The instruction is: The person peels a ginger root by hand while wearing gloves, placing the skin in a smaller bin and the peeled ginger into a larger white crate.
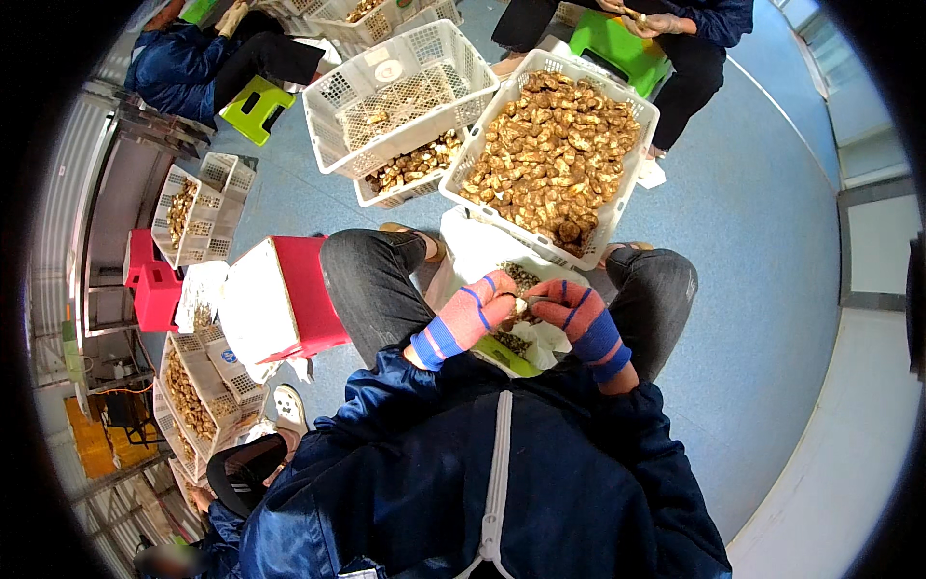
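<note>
My left hand [471, 314], in a pink knitted glove with blue stripes, is closed on a small mushroom [522, 306] with a pale end. Close beside it, my right hand [581, 320], gloved the same way, has its fingers pinched together against the mushroom. Whatever sits in the right fingers is too small to make out. Below both hands, between my knees, dark and pale trimmings [513, 343] lie on a white sheet [470, 241]. A white crate [640, 145] heaped with brown mushrooms [555, 154] stands just beyond my knees.
Left of that crate, an openwork white crate [333, 130] is stacked over another with mushrooms. A pink box with a white top [309, 294] stands by my left knee. More crates [227, 381] line the left. Co-workers sit at the far left, far right and lower left, near green stools [258, 109].
</note>
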`<state>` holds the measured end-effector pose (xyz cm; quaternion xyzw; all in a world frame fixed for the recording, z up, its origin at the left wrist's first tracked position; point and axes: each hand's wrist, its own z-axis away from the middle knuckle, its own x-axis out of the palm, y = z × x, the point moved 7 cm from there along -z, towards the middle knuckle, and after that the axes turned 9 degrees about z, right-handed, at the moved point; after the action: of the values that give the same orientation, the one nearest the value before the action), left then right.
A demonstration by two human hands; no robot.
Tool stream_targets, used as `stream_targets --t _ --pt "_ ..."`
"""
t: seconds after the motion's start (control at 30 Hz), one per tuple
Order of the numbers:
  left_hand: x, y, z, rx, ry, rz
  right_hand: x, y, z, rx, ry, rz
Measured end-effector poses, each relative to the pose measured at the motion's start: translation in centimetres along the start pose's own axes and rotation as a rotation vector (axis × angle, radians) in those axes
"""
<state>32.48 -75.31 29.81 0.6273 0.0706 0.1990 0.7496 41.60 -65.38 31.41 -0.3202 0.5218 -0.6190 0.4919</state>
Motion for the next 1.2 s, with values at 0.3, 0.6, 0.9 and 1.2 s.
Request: stream_targets --t 0.3,0.6,0.9,1.2 --pt "1.5 -5.6 0.1 -0.253 -0.414 1.088 0.5 -0.6 0.3 -0.368 0.110 0.428" --pt "0.8 -3.7 0.8 -0.020 -0.253 0.473 0.4 -0.5 -0.6 -0.259 -0.023 0.356" --pt "0.1 -5.0 -0.3 -0.286 -0.021 0.370 0.4 0.4 -1.2 -0.267 -0.090 0.420" --pt "3.8 -7.6 0.5 -0.862 -0.473 1.597 0.4 -1.2 -0.4 -0.396 0.000 0.377"
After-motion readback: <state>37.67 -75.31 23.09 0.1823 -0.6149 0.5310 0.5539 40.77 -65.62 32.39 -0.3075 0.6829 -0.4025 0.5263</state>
